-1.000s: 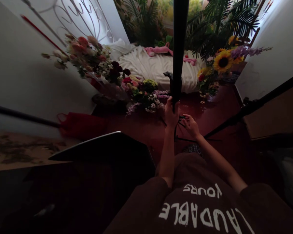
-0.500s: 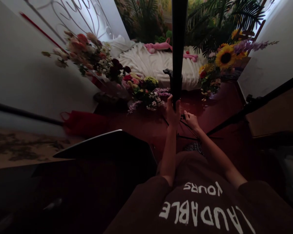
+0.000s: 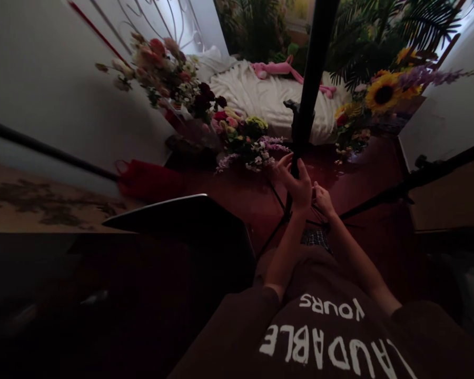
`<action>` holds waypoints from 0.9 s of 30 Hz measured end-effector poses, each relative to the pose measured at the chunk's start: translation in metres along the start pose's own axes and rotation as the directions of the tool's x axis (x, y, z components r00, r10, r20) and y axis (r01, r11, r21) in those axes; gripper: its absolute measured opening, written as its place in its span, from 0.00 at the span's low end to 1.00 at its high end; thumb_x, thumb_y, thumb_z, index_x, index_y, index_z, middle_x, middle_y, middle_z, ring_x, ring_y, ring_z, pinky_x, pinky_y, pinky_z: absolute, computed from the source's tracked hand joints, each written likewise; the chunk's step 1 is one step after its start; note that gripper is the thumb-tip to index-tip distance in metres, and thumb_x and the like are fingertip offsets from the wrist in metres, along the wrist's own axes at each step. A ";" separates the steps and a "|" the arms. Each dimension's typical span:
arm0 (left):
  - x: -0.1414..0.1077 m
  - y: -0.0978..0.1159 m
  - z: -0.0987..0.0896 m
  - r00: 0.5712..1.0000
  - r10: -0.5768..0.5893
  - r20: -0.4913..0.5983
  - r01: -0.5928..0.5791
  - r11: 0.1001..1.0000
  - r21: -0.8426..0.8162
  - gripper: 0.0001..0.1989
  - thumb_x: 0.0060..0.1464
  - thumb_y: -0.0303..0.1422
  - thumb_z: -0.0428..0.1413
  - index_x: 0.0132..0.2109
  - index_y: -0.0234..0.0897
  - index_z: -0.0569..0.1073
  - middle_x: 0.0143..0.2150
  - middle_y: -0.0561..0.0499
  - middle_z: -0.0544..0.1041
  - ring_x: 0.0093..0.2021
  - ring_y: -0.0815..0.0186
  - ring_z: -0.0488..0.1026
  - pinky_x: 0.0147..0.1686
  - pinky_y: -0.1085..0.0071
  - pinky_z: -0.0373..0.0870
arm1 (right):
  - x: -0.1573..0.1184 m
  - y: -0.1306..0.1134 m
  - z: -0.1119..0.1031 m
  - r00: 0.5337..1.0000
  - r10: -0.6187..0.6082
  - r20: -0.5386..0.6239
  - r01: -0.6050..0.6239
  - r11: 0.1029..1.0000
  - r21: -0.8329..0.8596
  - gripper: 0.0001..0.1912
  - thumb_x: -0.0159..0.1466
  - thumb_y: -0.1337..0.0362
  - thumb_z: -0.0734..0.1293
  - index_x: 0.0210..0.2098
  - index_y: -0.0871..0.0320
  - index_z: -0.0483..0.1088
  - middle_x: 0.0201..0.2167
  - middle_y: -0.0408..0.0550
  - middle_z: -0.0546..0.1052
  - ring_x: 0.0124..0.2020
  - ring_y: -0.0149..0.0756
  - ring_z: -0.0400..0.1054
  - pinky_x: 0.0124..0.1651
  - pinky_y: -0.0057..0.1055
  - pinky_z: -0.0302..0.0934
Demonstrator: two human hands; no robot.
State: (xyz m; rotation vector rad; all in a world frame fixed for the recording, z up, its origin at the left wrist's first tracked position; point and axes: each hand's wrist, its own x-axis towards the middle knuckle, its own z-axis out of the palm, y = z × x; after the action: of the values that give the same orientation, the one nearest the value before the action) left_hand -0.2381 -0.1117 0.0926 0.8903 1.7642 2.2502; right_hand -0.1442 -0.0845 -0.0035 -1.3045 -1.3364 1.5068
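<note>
A black upright pole (image 3: 311, 79) with a clamp knob (image 3: 291, 105) on it stands before me, tilted, its thin legs spreading below. My left hand (image 3: 297, 181) is at the lower part of the pole, fingers apart and thumb raised, the pole between thumb and fingers; whether the palm presses on it cannot be told. Just to the right, my right hand (image 3: 322, 200) has its fingers closed in a pinch beside the pole; what they hold is too small and dark to make out.
Flower bunches (image 3: 256, 131) lie before a bed with a white cloth (image 3: 253, 100) and a pink plush toy (image 3: 274, 68). Sunflowers (image 3: 383, 93) stand right. A second black pole (image 3: 430, 176) slants at right. A dark panel (image 3: 197, 216) and red bag (image 3: 146, 179) are at left.
The pole now leans, its top further right in view. My left hand's fingers have spread more around it. My right hand has shifted slightly right and down; the whole view has shifted too.
</note>
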 end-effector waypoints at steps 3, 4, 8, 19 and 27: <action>-0.015 0.003 0.006 1.000 -0.011 -0.006 0.011 1.000 0.015 0.16 0.65 0.43 0.44 0.50 0.38 0.68 0.51 0.44 0.71 0.51 0.67 0.70 0.49 0.69 0.68 | -0.007 0.005 -0.015 0.997 0.028 -0.066 -0.026 0.999 0.023 0.28 0.58 0.37 0.62 0.24 0.57 0.70 0.17 0.42 0.72 0.17 0.28 0.66 0.22 0.25 0.63; -0.018 0.002 0.009 0.998 -0.025 0.050 0.024 1.000 0.010 0.16 0.65 0.43 0.44 0.49 0.38 0.68 0.49 0.45 0.72 0.49 0.68 0.71 0.47 0.70 0.69 | -0.008 0.006 -0.021 0.995 0.040 -0.093 -0.037 0.998 0.042 0.28 0.59 0.38 0.63 0.24 0.57 0.70 0.17 0.42 0.71 0.17 0.28 0.65 0.21 0.25 0.63; -0.030 -0.013 0.025 0.860 -0.128 0.495 0.128 0.991 0.033 0.14 0.65 0.41 0.45 0.45 0.38 0.69 0.42 0.47 0.76 0.39 0.70 0.74 0.41 0.72 0.70 | -0.015 0.011 -0.055 0.967 0.105 -0.233 -0.076 0.989 0.127 0.27 0.60 0.40 0.63 0.25 0.59 0.69 0.16 0.41 0.70 0.16 0.26 0.65 0.19 0.22 0.62; -0.100 -0.038 0.096 -0.042 -0.093 0.995 -0.127 0.988 0.087 0.29 0.58 0.49 0.51 0.56 0.30 0.65 0.56 0.34 0.70 0.58 0.53 0.69 0.58 0.58 0.65 | -0.046 0.002 -0.212 0.534 0.178 -0.827 0.152 0.941 0.301 0.28 0.65 0.39 0.52 0.38 0.56 0.67 0.27 0.42 0.76 0.17 0.25 0.65 0.18 0.21 0.61; -0.161 -0.038 0.190 0.226 0.173 0.959 0.015 0.983 -0.181 0.25 0.61 0.47 0.49 0.57 0.34 0.61 0.53 0.36 0.71 0.54 0.56 0.70 0.54 0.60 0.66 | -0.054 -0.021 -0.240 0.636 0.139 -0.759 0.034 0.978 0.207 0.27 0.56 0.39 0.66 0.34 0.58 0.74 0.26 0.44 0.78 0.21 0.27 0.68 0.21 0.22 0.59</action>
State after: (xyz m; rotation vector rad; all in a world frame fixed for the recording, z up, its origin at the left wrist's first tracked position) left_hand -0.0152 -0.0154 0.0248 1.8155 0.8590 1.1317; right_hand 0.0980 -0.0742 0.0408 -1.5958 -0.5557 0.8726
